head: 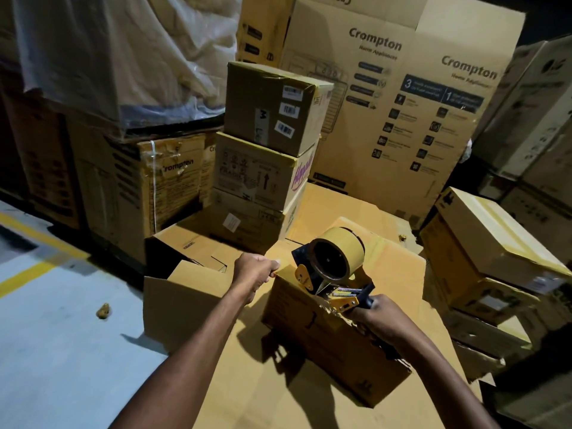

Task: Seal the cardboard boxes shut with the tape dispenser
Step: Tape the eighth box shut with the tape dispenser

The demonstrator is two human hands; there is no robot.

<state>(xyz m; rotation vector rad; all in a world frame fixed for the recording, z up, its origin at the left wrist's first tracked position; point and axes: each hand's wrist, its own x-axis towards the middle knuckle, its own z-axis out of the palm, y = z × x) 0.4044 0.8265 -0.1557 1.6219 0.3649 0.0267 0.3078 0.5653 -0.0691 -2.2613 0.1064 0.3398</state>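
Right hand (376, 314) wrapped round dispenser (335, 261) handle, roller on box (309, 326) top; left hand (255, 270) grips its far corner. Taping seemingly begun; open box (185, 295) alongside unsealed.

Both bare forearms extended forward. Left hand (255, 272) curled over top left edge of small box (309, 323). Right hand (376, 315) above box's right side, fingers wrapped round tape dispenser (337, 258) handle.

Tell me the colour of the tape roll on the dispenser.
The tape roll is yellowish tan; head view.
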